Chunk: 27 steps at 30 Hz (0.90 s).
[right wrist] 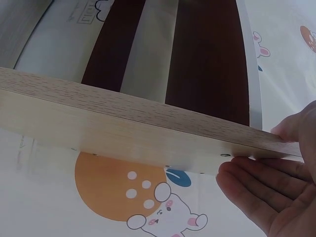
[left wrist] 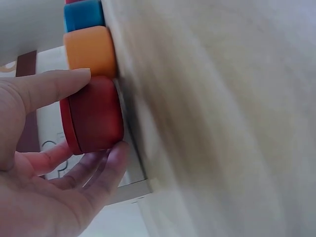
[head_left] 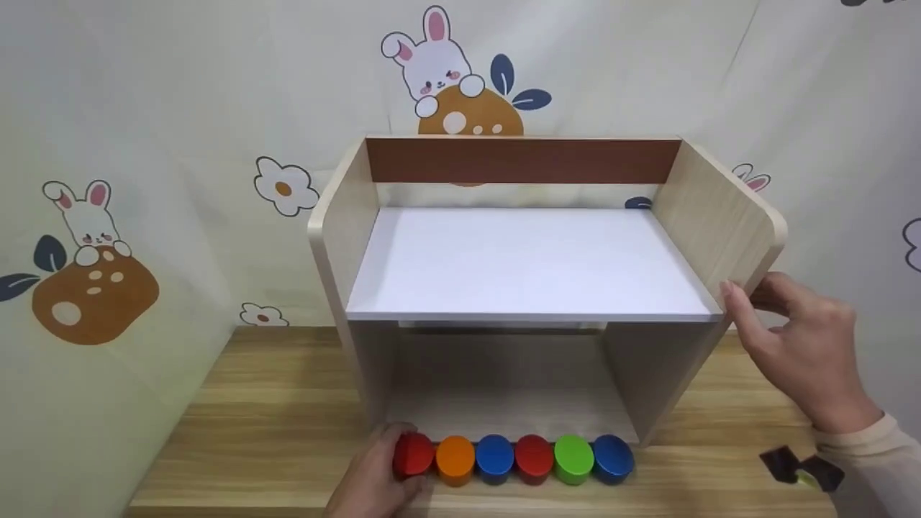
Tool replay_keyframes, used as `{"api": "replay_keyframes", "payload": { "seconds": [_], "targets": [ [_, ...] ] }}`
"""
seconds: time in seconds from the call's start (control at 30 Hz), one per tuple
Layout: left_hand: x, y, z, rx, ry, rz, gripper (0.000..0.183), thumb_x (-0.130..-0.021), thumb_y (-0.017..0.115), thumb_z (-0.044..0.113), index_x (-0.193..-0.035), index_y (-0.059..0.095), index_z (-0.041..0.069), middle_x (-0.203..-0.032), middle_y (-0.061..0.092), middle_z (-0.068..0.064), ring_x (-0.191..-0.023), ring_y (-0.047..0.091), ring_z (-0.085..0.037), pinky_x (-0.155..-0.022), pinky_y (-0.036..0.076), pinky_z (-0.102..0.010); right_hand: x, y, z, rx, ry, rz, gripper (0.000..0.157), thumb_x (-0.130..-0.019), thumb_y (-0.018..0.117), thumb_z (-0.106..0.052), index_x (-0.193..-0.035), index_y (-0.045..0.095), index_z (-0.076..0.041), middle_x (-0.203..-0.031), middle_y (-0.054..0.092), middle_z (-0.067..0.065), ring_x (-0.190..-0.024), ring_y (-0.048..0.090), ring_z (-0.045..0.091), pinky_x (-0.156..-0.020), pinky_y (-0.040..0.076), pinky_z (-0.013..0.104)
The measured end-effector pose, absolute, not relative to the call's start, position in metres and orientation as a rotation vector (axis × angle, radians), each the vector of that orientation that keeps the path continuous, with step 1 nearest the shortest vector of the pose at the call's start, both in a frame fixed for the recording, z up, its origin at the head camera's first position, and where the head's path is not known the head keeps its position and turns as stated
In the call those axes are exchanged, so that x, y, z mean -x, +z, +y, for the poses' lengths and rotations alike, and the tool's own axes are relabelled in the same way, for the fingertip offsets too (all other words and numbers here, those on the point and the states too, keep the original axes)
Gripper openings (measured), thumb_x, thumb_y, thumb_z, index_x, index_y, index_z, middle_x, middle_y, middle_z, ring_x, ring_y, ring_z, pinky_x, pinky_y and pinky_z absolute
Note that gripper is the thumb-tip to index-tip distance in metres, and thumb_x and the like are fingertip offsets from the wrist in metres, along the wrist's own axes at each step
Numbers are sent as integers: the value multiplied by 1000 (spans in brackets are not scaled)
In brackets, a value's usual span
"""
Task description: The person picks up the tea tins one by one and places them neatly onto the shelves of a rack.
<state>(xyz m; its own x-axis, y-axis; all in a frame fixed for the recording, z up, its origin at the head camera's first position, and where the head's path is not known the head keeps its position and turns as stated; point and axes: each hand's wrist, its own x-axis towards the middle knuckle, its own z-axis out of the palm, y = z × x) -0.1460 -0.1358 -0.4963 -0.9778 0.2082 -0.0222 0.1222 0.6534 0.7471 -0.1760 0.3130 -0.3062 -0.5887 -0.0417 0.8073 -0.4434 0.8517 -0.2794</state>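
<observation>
Red container (head_left: 414, 455): leftmost of six, on the table (head_left: 266, 403), just in front of the shelf's lower left corner.
Left hand (head_left: 375, 475): grasping the red container by its sides; left wrist view has thumb on the flank facing its neighbour, fingertips on the opposite flank.
Row order, continuing rightward: orange container (head_left: 455, 460), near blue container (head_left: 495, 458), second red container (head_left: 534, 459), green container (head_left: 573, 458), far blue container (head_left: 613, 459).
Row spacing: side by side, close; can't tell if every pair touches. Row runs along the shelf's front, round tops facing up.
Shelf (head_left: 424, 266): upright on the table, behind the row, pale wood sides.
Right hand (head_left: 809, 349): grasping the right side panel (head_left: 727, 223) near its front edge, thumb on one side, fingers along the outer face, per the right wrist view.
White board (head_left: 547, 262): spans between the side panels, bare top.
Back rail (head_left: 525, 160): red-brown, across the top rear.
Backdrop (head_left: 180, 93): pale, printed with rabbits, orange fruit and flowers, behind the shelf.
Dark angular object (head_left: 824, 473): by the right sleeve (head_left: 867, 457), can't identify.
</observation>
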Motion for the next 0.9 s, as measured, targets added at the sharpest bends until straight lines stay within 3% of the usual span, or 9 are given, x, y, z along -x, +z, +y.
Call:
{"api": "replay_keyframes", "payload": {
  "seconds": [0.13, 0.9],
  "targets": [
    [143, -485, -137, -258, 1223, 2768, 62, -68, 88, 1, -123, 60, 4, -119, 58, -10, -103, 58, -29, -95, 51, -55, 176, -305, 311, -359, 583, -2159, 24, -91, 72, -11, -97, 69, 12, -89, 71, 31, -75, 70, 49, -64, 34, -3],
    [121, -405, -120, -537, 1234, 2728, 61, -74, 88, 14, -129, 62, 9, -118, 56, -1, -102, 59, -23, -91, 55, -48, 176, -306, 311, -365, 568, -2162, 25, -90, 72, -10, -99, 69, 13, -91, 71, 32, -74, 70, 50, -67, 33, -4]
  ]
}}
